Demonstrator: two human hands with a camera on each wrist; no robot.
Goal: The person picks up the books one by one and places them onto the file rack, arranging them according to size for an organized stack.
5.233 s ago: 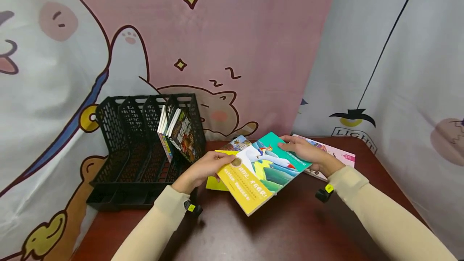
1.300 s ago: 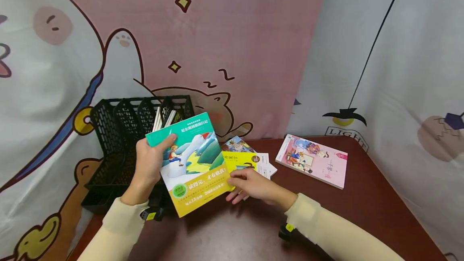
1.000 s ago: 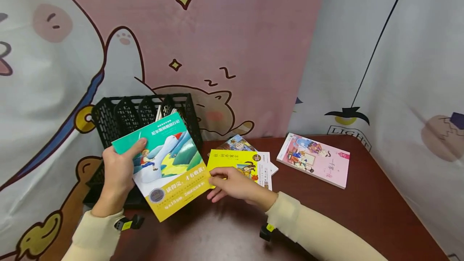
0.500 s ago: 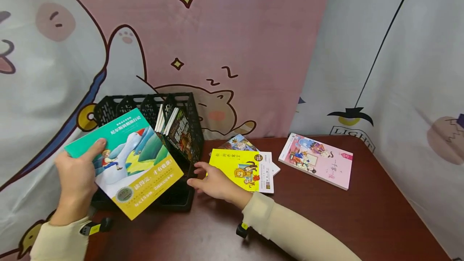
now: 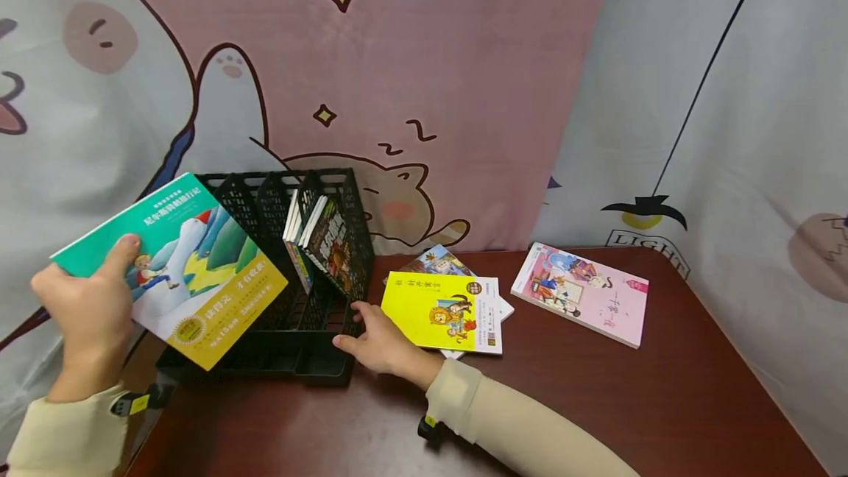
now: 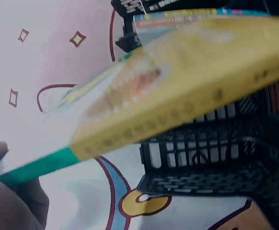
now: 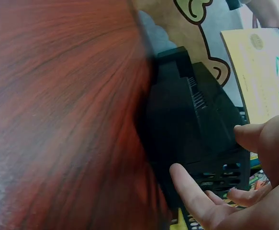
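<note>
My left hand [image 5: 93, 308] grips a paperback storybook [image 5: 212, 256] by its green top corner, thumb on the front cover. The book has a goose picture and a yellow lower band; it tilts in front of the left part of a black file rack [image 5: 258, 352]. In the left wrist view its spine [image 6: 144, 132] crosses over the rack. My right hand [image 5: 384, 341] is at the rack's front right corner, its fingers spread out. The right wrist view shows the fingertips against or very near the rack [image 7: 177, 120]; firm contact cannot be told.
Several thin books [image 5: 327, 241] stand in the rack's right-hand slots. A yellow book [image 5: 430, 311] lies partly over another book [image 5: 440, 262] beside the rack. Further right lies a pink book [image 5: 583, 293] on the brown table [image 5: 563, 403]. A printed cloth hangs behind.
Both hands held the storybook at first; now only the left does, and has carried it left before the rack. My right hand has let go and moved left to the rack's corner.
</note>
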